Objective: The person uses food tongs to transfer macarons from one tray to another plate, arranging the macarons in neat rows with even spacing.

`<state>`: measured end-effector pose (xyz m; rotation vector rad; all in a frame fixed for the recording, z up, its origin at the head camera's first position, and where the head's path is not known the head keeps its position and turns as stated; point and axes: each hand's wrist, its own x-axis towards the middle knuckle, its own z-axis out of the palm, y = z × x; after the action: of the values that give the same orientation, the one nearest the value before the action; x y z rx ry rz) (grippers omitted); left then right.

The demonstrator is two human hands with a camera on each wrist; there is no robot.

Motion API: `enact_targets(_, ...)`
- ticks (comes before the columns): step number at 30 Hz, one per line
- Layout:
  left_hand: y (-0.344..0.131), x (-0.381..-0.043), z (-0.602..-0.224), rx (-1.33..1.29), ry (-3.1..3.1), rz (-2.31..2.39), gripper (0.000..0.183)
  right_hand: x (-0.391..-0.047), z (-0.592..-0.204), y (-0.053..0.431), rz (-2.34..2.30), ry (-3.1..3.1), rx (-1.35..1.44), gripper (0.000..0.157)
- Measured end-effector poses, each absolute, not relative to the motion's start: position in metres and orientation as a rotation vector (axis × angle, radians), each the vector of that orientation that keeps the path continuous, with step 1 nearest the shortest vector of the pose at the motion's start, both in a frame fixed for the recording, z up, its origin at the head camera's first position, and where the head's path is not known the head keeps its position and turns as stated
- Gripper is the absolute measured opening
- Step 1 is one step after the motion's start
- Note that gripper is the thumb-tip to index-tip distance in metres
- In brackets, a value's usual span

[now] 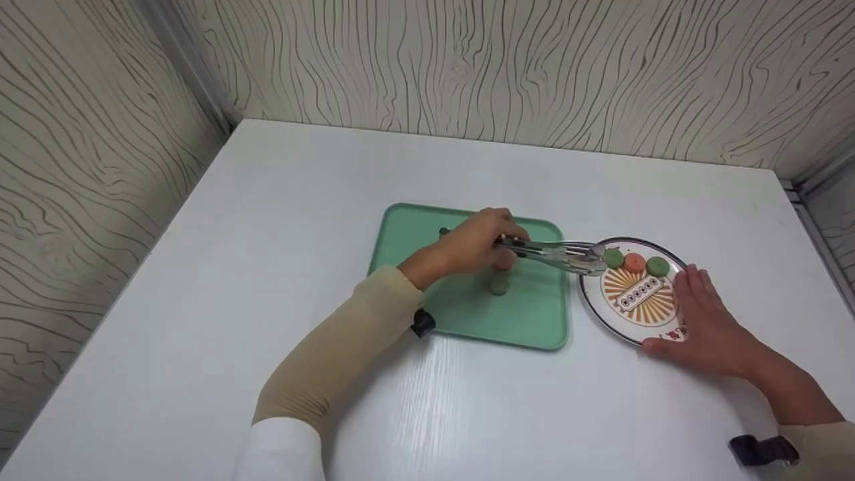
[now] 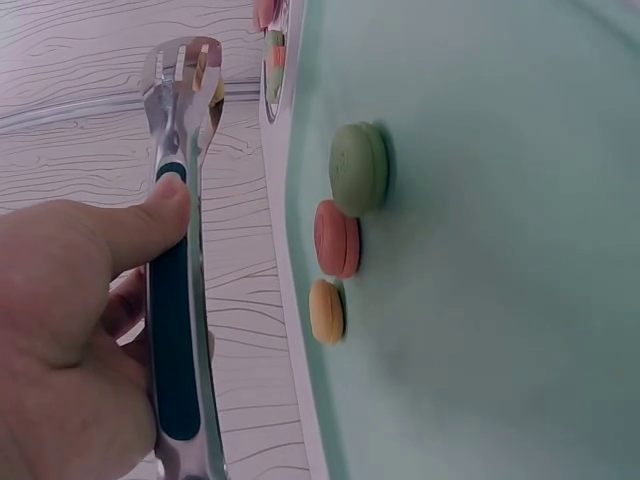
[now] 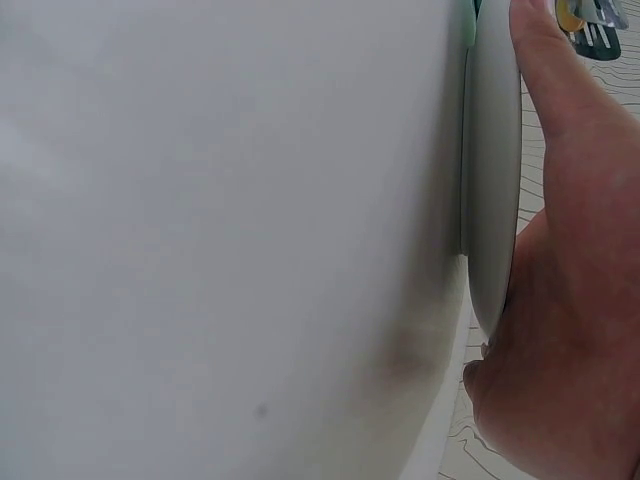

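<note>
My left hand (image 1: 477, 240) grips metal tongs with dark handle grips (image 2: 172, 310) above the green tray (image 1: 534, 321). A yellow macaron (image 2: 217, 92) shows between the tongs' slotted heads, which overlap the left rim of the round plate (image 1: 594, 300) in the head view. On the tray lie a green macaron (image 2: 357, 168), a red one (image 2: 337, 238) and a yellow one (image 2: 325, 311) in a row. Two green macarons (image 1: 657, 266) with an orange one (image 1: 634, 262) between them line the plate's far side. My right hand (image 1: 718, 337) holds the plate's right rim, thumb at the near edge.
The tray and plate stand side by side on a white table (image 1: 267, 267). Wood-grain patterned panels (image 1: 461, 67) rise behind and at the left. Dark straps (image 1: 761, 451) are on the wrists.
</note>
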<state>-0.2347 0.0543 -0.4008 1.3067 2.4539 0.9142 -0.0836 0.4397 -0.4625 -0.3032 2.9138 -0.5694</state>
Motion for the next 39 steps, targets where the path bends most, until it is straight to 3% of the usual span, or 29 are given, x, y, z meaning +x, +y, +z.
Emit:
enact_targets(24, 0.106, -0.226, -0.402, 1.292, 2.554, 0.791, 0.030, -0.084, -0.463, 0.441, -0.567, 2.911, -0.312, 0.127)
enact_targets(39, 0.138, -0.219, -0.405, 1.149, 2.603, 0.695, 0.031, -0.085, -0.464, 0.443, -0.583, 2.937, -0.358, 0.127)
